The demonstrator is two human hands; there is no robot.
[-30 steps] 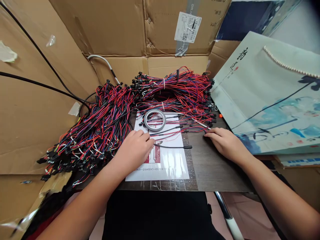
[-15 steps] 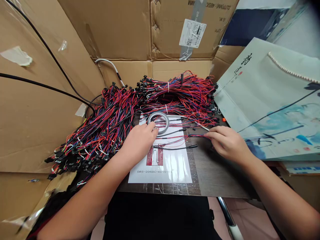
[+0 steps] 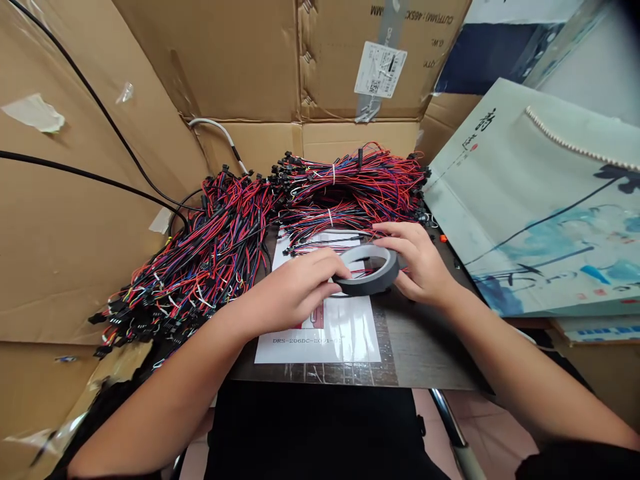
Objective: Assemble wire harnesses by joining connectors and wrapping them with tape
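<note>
A roll of dark grey tape (image 3: 369,285) is raised and tilted above the paper, between my hands. My left hand (image 3: 305,287) pinches its left edge between thumb and fingers. At its right edge is my right hand (image 3: 420,263), with fingers along the far rim and the thumb low at the near side. Under the roll lie a few thin red and black wires (image 3: 367,272), partly hidden by it. A printed white sheet (image 3: 320,352) with a red picture lies on the dark table beneath, partly covered by my left hand.
Heaped bundles of red and black wires with black connectors (image 3: 200,253) lie at the left, and more tied bundles (image 3: 350,180) at the back. Cardboard walls (image 3: 240,60) enclose the table's back and left. A pale paper bag (image 3: 540,220) leans at the right.
The tape roll has been lifted off the sheet, tilted and carried right by my left hand. My right hand has left the wires at the right and come to the roll.
</note>
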